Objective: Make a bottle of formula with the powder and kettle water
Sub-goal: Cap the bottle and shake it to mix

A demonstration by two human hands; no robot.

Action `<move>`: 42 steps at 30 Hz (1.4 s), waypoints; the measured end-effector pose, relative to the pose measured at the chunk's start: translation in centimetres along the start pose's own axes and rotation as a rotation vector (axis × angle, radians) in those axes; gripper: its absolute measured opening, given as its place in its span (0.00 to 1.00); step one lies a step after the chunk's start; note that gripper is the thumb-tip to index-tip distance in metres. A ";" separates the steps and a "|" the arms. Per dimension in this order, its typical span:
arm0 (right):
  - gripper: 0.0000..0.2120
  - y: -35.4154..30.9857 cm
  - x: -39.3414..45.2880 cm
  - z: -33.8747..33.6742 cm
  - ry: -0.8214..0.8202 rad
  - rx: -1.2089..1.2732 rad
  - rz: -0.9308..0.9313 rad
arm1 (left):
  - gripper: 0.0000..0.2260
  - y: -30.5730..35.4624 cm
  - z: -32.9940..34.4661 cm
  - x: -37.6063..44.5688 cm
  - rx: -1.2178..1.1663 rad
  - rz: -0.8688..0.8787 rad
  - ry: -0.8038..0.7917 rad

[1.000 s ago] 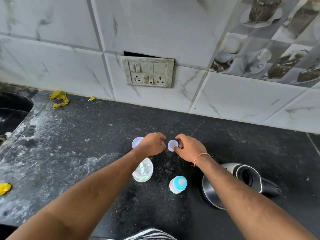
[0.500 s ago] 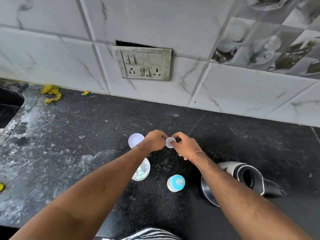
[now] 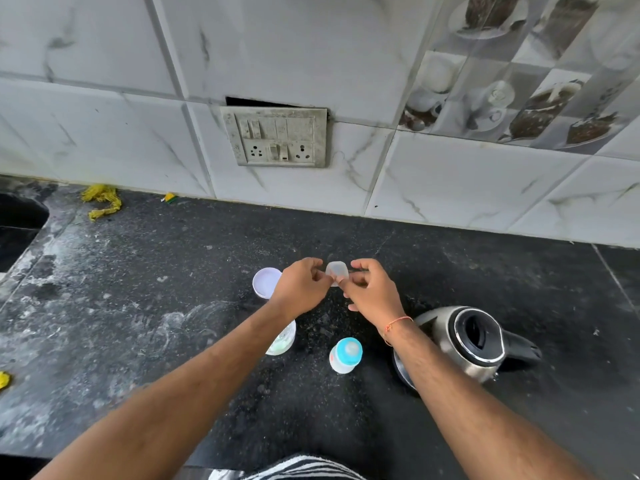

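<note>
I look down on the black stone counter (image 3: pixel 173 341), which has pale dusty stains on its left part; a dark sink (image 3: pixel 17 220) is cut off at the left edge. On the right stands the steel kettle (image 3: pixel 464 344), its lid open, its base partly behind my right forearm. Near the middle stands a small baby bottle (image 3: pixel 344 356) with a blue teat ring, upright, apart from the kettle. A clear container (image 3: pixel 282 342) is mostly hidden under my left wrist, so I cannot tell what is inside. Behind it lies a round white lid (image 3: pixel 265 282), half covered by my left hand (image 3: pixel 301 289). My left hand and my right hand (image 3: pixel 372 294) meet above the counter and both pinch a small translucent cap (image 3: pixel 336 270). It is blurred, so its exact shape is not clear.
</note>
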State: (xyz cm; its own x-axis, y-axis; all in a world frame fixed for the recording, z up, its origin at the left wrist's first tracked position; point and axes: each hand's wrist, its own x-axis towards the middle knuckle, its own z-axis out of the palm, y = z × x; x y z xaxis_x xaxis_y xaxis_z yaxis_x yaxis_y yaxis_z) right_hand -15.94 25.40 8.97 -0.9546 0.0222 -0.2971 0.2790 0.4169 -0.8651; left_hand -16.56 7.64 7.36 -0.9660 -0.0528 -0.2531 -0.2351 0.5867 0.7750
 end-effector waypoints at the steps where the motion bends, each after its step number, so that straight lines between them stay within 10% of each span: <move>1: 0.29 0.3 -0.6 -0.2 -0.013 0.014 -0.012 | 0.16 0.0 0.1 -0.9 0.005 0.032 -0.005; 20: 0.32 7.9 -9.9 -2.1 -0.032 -0.277 -0.419 | 0.20 -3.3 5.3 -12.2 -0.089 0.363 -0.018; 42: 0.29 8.1 -10.5 -3.1 -0.062 -0.315 -0.418 | 0.19 -4.0 5.6 -12.4 -0.159 0.434 -0.057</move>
State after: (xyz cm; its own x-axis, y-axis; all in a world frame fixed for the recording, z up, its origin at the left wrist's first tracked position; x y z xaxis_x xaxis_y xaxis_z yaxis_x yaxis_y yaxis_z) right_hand -3.99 31.35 6.30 -0.9671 -0.2537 0.0157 -0.1780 0.6318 -0.7544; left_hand -3.01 10.50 4.19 -0.9722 0.2177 0.0863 0.1719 0.4134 0.8942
